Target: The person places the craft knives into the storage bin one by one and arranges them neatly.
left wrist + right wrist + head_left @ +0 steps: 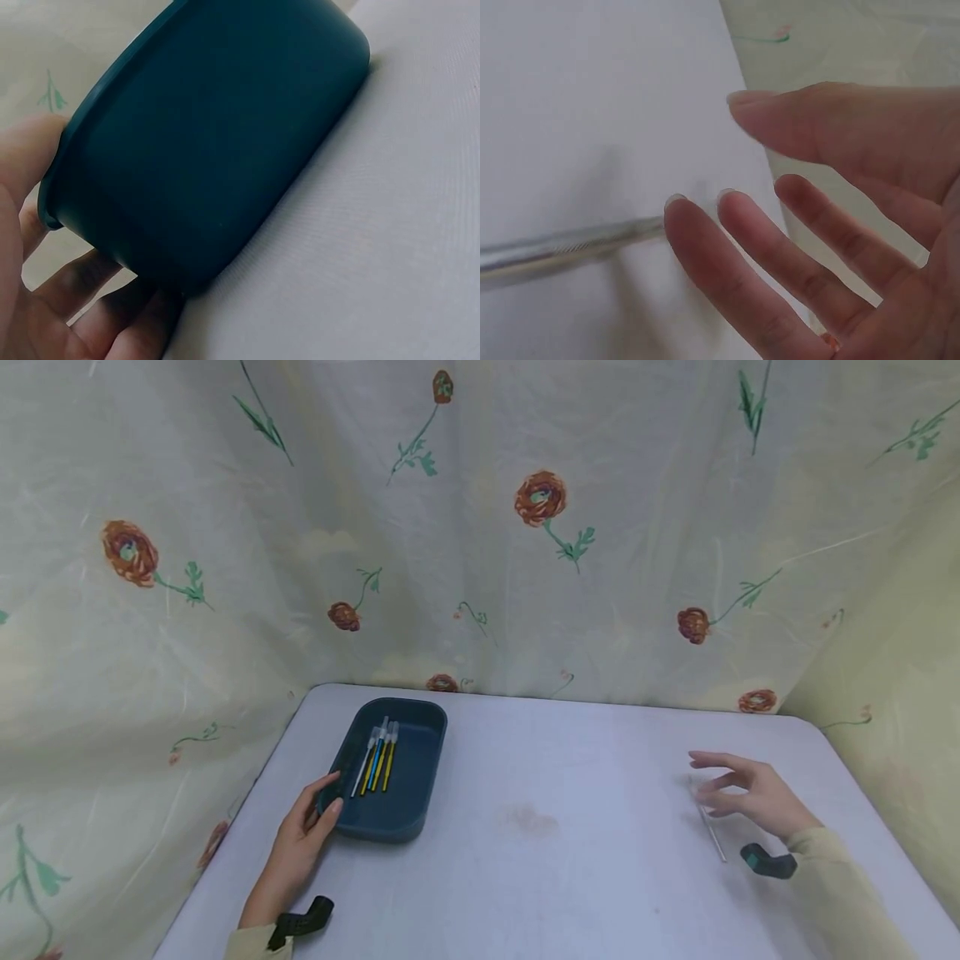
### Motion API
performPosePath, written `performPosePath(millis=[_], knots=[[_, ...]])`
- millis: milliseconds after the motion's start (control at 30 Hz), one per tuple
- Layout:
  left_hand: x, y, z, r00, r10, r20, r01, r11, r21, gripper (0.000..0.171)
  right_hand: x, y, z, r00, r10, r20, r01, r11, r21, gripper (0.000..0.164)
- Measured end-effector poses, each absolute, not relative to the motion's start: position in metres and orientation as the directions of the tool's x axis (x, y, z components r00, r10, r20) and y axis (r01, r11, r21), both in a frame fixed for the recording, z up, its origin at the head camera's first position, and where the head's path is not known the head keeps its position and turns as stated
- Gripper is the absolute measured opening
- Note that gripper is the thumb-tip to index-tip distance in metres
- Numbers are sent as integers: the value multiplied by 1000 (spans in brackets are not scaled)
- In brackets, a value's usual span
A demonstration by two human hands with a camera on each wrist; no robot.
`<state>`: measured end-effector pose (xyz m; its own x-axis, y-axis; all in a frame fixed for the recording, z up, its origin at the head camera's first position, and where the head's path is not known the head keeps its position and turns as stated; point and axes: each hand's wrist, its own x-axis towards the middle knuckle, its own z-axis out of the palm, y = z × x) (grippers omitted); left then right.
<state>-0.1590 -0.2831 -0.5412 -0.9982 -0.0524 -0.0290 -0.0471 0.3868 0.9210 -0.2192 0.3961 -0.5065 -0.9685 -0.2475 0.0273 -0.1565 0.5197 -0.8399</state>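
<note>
A dark blue-green tray (384, 827) sits at the left of the table, and my left hand (296, 843) grips its near left corner. In the left wrist view the thumb (34, 150) lies at the tray's rim, with the other fingers spread beneath its corner. Several slim pens (378, 760) with clear caps lie side by side in the tray, silver, yellow and blue. At the right, my right hand (750, 793) hovers with thumb and fingers apart. A slim silver pen (577, 247) is just beyond its fingertips, its far end partly hidden by them.
The white table (555, 877) stretches between the hands, with a faint brownish stain (529, 818) near its middle. A flowered curtain (480, 552) hangs behind the table and along its sides. Black wrist devices (300, 920) are on both arms.
</note>
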Motion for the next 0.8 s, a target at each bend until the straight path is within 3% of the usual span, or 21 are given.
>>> performPosePath(millis=[633,800], knots=[[-159,-282,-542,-997,-60,-38,-58,374,926,58,-230,412,-527,-965,-248,-89,-66,556,-829,66],[-160,-283,-542,-998,-56,-27,-46,371,928,58,-234,406,-520,-956,-260,-139,-56,622,-781,71]])
